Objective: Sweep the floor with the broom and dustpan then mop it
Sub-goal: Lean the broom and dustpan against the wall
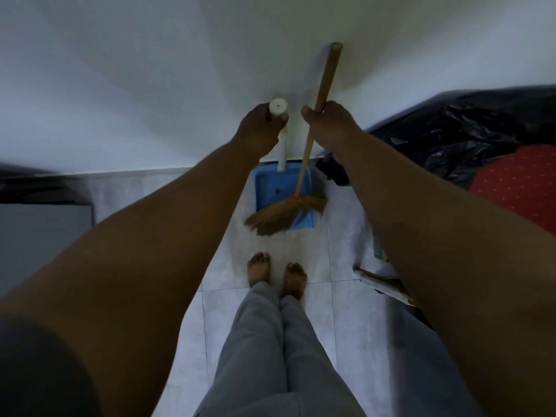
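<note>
A blue dustpan [272,188] stands on the pale tiled floor against the white wall, its long white handle rising upright. My left hand [258,127] is closed around the top of that handle. My right hand [334,118] grips the wooden stick of the broom [322,94]. The broom's brown straw head [282,215] lies across the dustpan's mouth, its bristles bent to the left. My bare feet [276,272] stand on the tiles just behind the dustpan. No mop shows in this view.
A black plastic bag [457,133] is heaped at the right beside the wall, with a red dotted cloth [520,182] in front of it. Folded paper or card [382,281] lies on the floor at right. A dark grey object [39,224] sits at left.
</note>
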`<act>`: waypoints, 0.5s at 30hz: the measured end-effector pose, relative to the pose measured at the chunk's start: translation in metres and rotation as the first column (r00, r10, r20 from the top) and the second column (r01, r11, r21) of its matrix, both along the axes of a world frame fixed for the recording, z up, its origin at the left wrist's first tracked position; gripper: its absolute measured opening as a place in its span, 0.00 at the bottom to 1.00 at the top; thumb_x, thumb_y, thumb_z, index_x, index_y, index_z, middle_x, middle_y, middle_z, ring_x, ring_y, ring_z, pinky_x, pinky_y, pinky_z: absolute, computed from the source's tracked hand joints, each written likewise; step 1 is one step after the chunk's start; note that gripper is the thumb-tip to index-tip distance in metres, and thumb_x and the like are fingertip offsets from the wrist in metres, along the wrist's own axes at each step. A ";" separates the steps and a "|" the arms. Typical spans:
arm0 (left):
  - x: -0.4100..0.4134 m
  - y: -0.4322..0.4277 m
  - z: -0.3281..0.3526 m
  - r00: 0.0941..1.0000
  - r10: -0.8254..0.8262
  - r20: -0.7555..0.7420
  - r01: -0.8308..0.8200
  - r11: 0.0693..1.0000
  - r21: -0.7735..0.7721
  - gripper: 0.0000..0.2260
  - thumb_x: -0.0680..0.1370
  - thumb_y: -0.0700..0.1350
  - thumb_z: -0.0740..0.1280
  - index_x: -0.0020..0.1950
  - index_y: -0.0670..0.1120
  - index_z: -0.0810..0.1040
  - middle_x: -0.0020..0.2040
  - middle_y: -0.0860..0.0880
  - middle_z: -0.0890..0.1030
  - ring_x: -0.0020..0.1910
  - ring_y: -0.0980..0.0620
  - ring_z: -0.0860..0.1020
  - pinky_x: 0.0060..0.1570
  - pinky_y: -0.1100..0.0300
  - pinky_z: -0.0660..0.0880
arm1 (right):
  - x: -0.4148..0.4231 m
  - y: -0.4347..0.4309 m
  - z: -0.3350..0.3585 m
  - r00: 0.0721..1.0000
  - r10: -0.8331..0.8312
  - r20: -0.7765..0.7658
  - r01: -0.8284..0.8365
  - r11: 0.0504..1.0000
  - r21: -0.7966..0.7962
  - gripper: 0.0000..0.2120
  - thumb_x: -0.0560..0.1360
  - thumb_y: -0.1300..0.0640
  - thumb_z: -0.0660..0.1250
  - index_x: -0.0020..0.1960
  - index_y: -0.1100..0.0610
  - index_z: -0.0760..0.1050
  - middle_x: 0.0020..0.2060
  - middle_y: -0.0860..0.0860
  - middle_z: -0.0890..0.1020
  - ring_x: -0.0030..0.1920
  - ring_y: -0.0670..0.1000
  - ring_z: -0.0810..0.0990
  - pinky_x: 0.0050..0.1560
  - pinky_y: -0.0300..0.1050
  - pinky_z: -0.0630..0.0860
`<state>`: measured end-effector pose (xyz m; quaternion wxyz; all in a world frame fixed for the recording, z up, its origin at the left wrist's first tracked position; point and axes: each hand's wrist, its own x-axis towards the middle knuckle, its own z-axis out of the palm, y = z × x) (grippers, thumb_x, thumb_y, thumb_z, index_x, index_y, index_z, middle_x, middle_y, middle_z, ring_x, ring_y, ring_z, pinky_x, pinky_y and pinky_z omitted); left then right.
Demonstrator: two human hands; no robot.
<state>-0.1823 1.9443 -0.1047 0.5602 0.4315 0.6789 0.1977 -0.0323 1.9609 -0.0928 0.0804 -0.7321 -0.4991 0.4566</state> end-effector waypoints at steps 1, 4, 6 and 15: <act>0.001 0.000 0.002 0.999 0.017 0.029 -0.017 1.000 -0.012 0.20 0.83 0.46 0.65 0.74 0.42 0.70 0.67 0.41 0.75 0.62 0.48 0.75 0.66 0.46 0.76 | 0.001 -0.001 0.000 1.000 -0.003 0.002 0.003 1.000 -0.003 0.25 0.80 0.41 0.58 0.67 0.60 0.70 0.50 0.52 0.76 0.43 0.49 0.75 0.35 0.39 0.67; 0.004 0.000 0.008 0.993 0.087 0.082 -0.084 0.995 -0.047 0.21 0.83 0.46 0.63 0.75 0.42 0.69 0.66 0.40 0.75 0.62 0.46 0.75 0.63 0.50 0.78 | 0.004 -0.003 0.001 1.000 -0.009 0.005 0.009 1.000 -0.011 0.26 0.80 0.41 0.59 0.68 0.60 0.70 0.53 0.52 0.76 0.47 0.50 0.75 0.44 0.42 0.70; 0.004 0.000 0.010 0.991 0.115 0.065 -0.112 0.992 -0.049 0.21 0.84 0.46 0.63 0.75 0.42 0.69 0.66 0.40 0.76 0.62 0.45 0.76 0.64 0.50 0.77 | 0.004 -0.005 0.001 1.000 -0.006 0.014 0.007 1.000 -0.008 0.26 0.80 0.41 0.59 0.67 0.60 0.70 0.53 0.53 0.77 0.45 0.49 0.74 0.41 0.41 0.70; 0.001 -0.005 0.016 0.986 -0.029 -0.167 0.031 0.999 0.011 0.21 0.82 0.52 0.64 0.70 0.41 0.73 0.64 0.41 0.78 0.64 0.42 0.76 0.66 0.48 0.73 | 0.007 -0.025 0.010 0.998 -0.031 0.051 0.033 0.998 -0.044 0.29 0.80 0.42 0.59 0.73 0.61 0.65 0.66 0.56 0.75 0.51 0.49 0.71 0.48 0.41 0.66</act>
